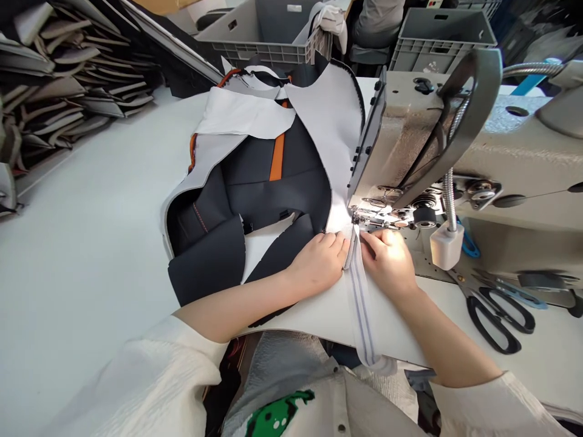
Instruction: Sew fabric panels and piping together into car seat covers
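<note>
A black fabric cover [273, 197] with pale grey backing and an orange strip lies left of the sewing machine [455, 145]. My left hand [319, 261] presses on the cover's edge beside the needle area, fingers together. My right hand [390, 258] is just right of the needle area, its fingers pinched at the edge of a white striped tape [362, 309]. The tape runs from under the machine's foot down over the table's front edge. My right fingertips are partly hidden, so the exact grip is hard to see.
Black-handled scissors [498, 318] lie at the right, near blue-handled snips [519, 293]. Stacked fabric pieces [68, 79] fill the back left. Grey crates [268, 36] stand behind the white table [91, 243]. Another person [378, 24] sits at the back.
</note>
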A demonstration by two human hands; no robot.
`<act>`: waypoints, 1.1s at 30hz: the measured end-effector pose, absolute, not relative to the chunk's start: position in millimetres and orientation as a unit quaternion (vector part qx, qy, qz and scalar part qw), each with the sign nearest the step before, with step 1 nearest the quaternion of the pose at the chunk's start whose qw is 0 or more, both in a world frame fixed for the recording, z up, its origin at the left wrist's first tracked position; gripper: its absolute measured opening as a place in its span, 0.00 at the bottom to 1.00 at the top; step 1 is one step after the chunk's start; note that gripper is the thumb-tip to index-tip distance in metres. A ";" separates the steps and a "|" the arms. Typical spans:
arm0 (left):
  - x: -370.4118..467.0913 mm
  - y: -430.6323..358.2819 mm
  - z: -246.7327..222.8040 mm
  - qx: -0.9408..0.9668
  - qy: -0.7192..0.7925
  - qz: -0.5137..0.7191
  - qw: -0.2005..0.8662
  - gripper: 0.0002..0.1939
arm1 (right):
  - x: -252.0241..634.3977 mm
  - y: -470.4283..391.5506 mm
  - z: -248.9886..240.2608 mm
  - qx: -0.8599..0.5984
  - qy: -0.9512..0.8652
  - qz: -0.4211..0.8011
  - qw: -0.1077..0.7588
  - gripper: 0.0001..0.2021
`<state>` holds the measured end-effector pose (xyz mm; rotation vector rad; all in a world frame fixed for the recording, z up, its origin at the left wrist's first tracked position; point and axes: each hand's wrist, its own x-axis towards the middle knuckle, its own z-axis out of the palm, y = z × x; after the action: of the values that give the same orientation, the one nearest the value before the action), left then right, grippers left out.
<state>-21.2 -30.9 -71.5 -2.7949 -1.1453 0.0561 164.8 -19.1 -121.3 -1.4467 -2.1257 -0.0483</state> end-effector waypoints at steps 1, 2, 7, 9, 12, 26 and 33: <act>-21.4 -31.9 -71.7 -0.924 -0.377 0.021 0.061 0.23 | 163.6 -20.4 -120.5 -0.537 -0.798 -0.017 0.275 0.12; -21.5 -32.5 -72.1 -0.925 -0.375 0.020 0.062 0.23 | 162.1 -22.1 -119.5 -0.529 -0.803 -0.015 0.274 0.12; -20.9 -29.2 -77.1 -0.921 -0.380 -0.007 0.086 0.21 | 157.6 -29.7 -113.9 -0.456 -0.853 -0.028 0.253 0.14; -19.9 -24.3 -79.6 -0.918 -0.384 -0.016 0.095 0.20 | 157.8 -30.5 -111.6 -0.451 -0.860 -0.038 0.236 0.15; -17.6 -13.5 -83.5 -0.913 -0.393 -0.031 0.102 0.19 | 158.6 -29.0 -109.0 -0.463 -0.858 -0.045 0.217 0.16; -10.3 12.1 -94.2 -0.907 -0.389 -0.117 0.115 0.13 | 160.9 -24.4 -107.2 -0.469 -0.860 -0.022 0.199 0.22; -15.6 3.8 -85.9 -0.918 -0.371 -0.120 0.070 0.12 | 164.3 -26.6 -107.7 -0.470 -0.862 -0.023 0.187 0.24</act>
<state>-15.6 3.8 -85.9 -2.7627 -1.1179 -0.3603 164.3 -26.6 -107.7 -1.3241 -2.4273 -0.0643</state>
